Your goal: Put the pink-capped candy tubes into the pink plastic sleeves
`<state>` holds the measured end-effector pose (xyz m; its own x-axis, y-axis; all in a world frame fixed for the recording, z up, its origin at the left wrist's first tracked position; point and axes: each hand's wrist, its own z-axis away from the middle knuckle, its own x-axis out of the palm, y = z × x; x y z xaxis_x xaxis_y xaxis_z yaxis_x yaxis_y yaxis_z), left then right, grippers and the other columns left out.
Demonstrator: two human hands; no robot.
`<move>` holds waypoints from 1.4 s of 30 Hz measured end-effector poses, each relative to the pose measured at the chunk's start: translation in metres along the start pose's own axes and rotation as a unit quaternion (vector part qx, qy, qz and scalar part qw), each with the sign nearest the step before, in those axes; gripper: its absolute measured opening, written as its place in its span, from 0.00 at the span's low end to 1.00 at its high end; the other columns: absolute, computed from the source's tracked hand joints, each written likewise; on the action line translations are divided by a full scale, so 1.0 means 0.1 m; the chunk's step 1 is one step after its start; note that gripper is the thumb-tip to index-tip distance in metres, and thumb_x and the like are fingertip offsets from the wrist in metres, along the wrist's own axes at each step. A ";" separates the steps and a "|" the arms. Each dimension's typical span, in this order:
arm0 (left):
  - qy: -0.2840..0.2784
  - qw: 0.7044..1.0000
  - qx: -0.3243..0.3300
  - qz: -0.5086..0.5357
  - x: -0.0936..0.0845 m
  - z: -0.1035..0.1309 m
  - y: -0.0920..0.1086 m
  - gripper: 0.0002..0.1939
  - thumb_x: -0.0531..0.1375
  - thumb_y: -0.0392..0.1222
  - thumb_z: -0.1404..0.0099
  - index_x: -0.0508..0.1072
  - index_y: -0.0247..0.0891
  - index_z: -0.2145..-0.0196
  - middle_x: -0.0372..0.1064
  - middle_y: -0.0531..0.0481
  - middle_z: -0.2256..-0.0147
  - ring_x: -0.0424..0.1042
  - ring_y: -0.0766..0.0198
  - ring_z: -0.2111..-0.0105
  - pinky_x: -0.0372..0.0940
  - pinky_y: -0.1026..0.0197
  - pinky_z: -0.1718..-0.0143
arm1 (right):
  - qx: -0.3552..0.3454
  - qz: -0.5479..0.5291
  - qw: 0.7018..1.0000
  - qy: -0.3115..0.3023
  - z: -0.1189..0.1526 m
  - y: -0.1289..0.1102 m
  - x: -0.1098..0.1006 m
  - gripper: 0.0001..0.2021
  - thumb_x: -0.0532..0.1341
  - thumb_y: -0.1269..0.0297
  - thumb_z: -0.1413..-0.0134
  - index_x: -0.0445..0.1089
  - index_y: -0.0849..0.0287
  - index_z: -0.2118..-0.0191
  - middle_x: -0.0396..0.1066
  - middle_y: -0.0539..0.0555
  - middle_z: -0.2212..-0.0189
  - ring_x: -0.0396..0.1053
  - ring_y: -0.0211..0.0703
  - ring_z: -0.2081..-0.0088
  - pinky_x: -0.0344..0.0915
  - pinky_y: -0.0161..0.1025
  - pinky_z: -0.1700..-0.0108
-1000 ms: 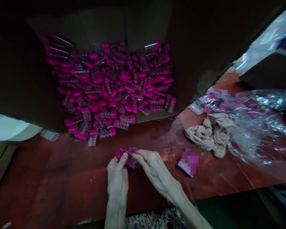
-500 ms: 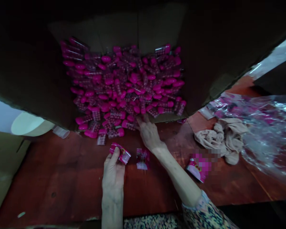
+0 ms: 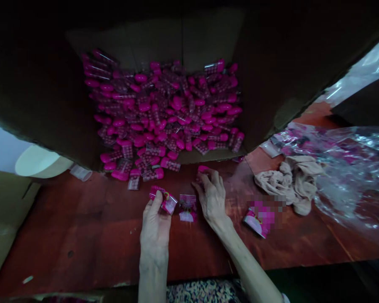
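Between the thumb and fingers of my left hand [image 3: 156,212] is a pink printed wrapper [image 3: 169,203]. My right hand [image 3: 212,194] is closed around a small clear bottle with a pink cap [image 3: 203,168], just in front of the box; its lower part is hidden by the fingers. Flat on the red table between my hands lies another pink and clear wrapper [image 3: 188,208]. Many pink-capped bottles [image 3: 164,113] full of small beads are heaped inside a big cardboard box [image 3: 208,38], some spilling over its front edge.
On the red table [image 3: 97,227], a pink packet stack [image 3: 259,219] and a crumpled beige cloth [image 3: 284,181] lie right. Beyond is a clear plastic bag [image 3: 350,176]. A pale bowl [image 3: 41,162] and a clear plastic piece [image 3: 81,172] are at the left.
My right hand has drawn back from the heap toward the right, now with a pink-capped bottle in its fingers. My left hand has shifted slightly right with its wrapper.
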<state>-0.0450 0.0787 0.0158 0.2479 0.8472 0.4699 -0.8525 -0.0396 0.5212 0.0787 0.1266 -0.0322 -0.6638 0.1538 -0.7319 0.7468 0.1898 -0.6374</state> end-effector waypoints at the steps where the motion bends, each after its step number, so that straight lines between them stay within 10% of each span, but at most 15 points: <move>1: -0.003 1.000 0.005 -0.001 0.00 0.01 0.01 0.08 0.59 0.25 0.45 0.71 0.34 0.77 0.70 0.55 0.80 0.69 0.72 0.79 0.66 0.68 0.75 | 0.018 -0.013 1.000 0.013 0.01 -0.01 0.02 0.12 0.54 0.72 0.48 0.67 0.64 0.58 0.62 0.64 0.57 0.63 0.53 0.58 0.61 0.51 0.57; 9: -0.001 0.999 -0.003 0.039 0.00 0.00 0.03 0.10 0.55 0.27 0.39 0.70 0.33 0.76 0.70 0.54 0.79 0.69 0.73 0.79 0.65 0.70 0.75 | 0.096 -0.160 0.982 -0.016 0.13 0.02 -0.25 0.11 0.59 0.69 0.53 0.69 0.64 0.61 0.68 0.57 0.67 0.68 0.44 0.69 0.67 0.40 0.66; 15: -0.009 0.998 0.001 0.063 0.02 -0.01 0.01 0.12 0.52 0.29 0.37 0.70 0.33 0.76 0.70 0.54 0.79 0.68 0.73 0.79 0.64 0.70 0.75 | 0.122 -0.378 0.914 -0.083 0.51 -0.26 -0.55 0.11 0.62 0.64 0.52 0.68 0.56 0.59 0.67 0.52 0.63 0.68 0.40 0.65 0.67 0.36 0.65; 42: -0.105 0.994 -0.009 -0.031 0.02 0.00 -0.26 0.08 0.64 0.42 0.48 0.72 0.33 0.73 0.71 0.52 0.76 0.69 0.67 0.75 0.63 0.62 0.67 | 0.005 -0.244 0.970 0.015 0.67 -0.37 -0.46 0.13 0.61 0.73 0.52 0.70 0.56 0.59 0.65 0.52 0.63 0.68 0.40 0.64 0.68 0.35 0.63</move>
<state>-0.0219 0.0818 0.0032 0.3901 0.7179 0.5765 -0.8403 0.0215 0.5418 0.0842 0.0471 0.0086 -0.9390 0.0765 -0.3353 0.3437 0.2377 -0.9085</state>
